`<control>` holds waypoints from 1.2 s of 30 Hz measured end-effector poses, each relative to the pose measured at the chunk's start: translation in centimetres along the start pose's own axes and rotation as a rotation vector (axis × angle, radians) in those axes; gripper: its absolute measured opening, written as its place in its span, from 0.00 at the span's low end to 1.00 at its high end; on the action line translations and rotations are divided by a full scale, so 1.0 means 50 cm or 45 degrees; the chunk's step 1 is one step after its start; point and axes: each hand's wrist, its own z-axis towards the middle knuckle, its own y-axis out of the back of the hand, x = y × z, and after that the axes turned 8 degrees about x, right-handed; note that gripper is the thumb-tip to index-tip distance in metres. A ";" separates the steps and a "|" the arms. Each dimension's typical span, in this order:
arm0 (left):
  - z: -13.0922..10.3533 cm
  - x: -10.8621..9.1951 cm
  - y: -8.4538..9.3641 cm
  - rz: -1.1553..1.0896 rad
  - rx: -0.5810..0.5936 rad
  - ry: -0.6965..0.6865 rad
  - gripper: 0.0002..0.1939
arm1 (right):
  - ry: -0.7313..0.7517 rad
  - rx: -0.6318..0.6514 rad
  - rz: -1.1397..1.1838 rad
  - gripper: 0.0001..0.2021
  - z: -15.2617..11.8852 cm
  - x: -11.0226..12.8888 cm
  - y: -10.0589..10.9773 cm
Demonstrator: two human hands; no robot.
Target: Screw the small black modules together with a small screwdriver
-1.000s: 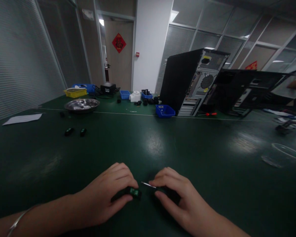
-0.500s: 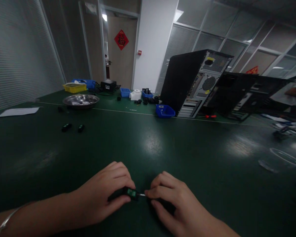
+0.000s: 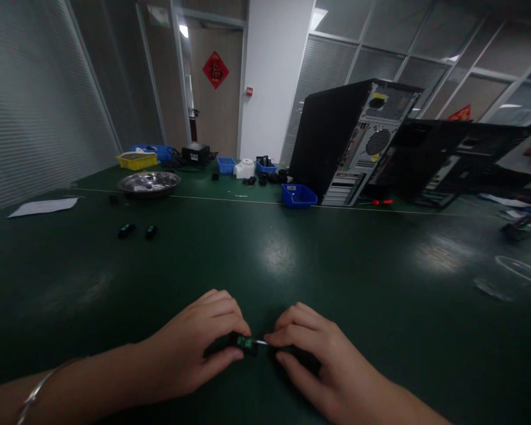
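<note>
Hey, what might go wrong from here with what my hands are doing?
The thin metal tool in your right hand appears to meet the edge of the small black part, so it might slip toward your left hand. The left hand pinches that part by one end, so it might twist loose.

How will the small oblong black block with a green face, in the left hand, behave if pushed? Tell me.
Probably stiff: the block looks straight-edged. Likely light, being small and pinched in the left hand. Unlikely to roll, given its oblong, boxy shape.
</note>
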 end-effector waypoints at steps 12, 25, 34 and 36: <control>-0.003 -0.001 -0.003 0.022 0.004 0.034 0.13 | -0.010 -0.007 -0.035 0.12 -0.004 -0.007 0.000; -0.007 -0.018 0.020 -0.052 0.001 0.026 0.26 | -0.078 -0.255 0.147 0.09 -0.002 -0.016 0.004; -0.014 -0.025 0.026 0.027 0.117 -0.002 0.31 | -0.271 -0.327 0.318 0.07 0.001 -0.020 -0.001; -0.013 -0.023 0.021 0.023 0.073 0.017 0.24 | -0.257 -0.321 0.327 0.06 0.000 -0.022 -0.004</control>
